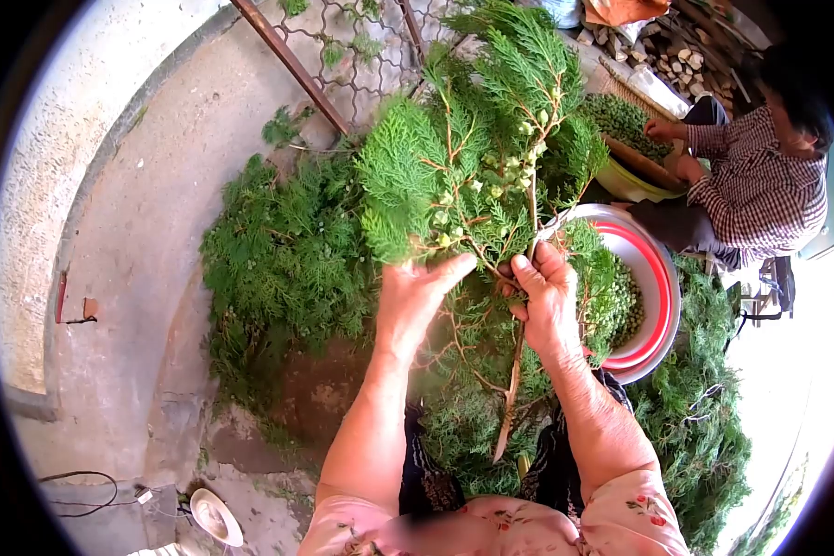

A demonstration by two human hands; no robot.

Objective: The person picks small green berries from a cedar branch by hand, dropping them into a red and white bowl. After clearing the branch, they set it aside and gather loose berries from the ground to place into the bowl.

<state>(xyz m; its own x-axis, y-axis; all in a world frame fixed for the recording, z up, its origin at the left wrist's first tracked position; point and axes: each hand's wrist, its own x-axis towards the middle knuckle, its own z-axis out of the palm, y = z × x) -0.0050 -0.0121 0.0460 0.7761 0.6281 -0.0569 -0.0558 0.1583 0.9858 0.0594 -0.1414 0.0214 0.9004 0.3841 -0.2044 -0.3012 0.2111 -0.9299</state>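
A leafy arborvitae branch (533,190) with pale green cones (517,171) rises before me, its peeled stem end (508,408) pointing down toward my lap. My right hand (549,301) is closed around the stem, thumb and fingers pinched where side twigs fork off. At the branch's left side is my left hand (412,301), its thumb lying along a side twig and its fingers mostly hidden behind the foliage. Just right of my right hand stands a basin (660,306) with a red inner band. Picked green cones (628,306) lie inside it, partly covered by hanging sprigs.
Heaped cut branches (283,250) lie left, with more greenery (704,408) at lower right. A person in a checked shirt (760,181) sits at upper right by a basket of green cones (625,120). Firewood (681,60) is stacked behind; a white hat-like object (216,517) lies lower left.
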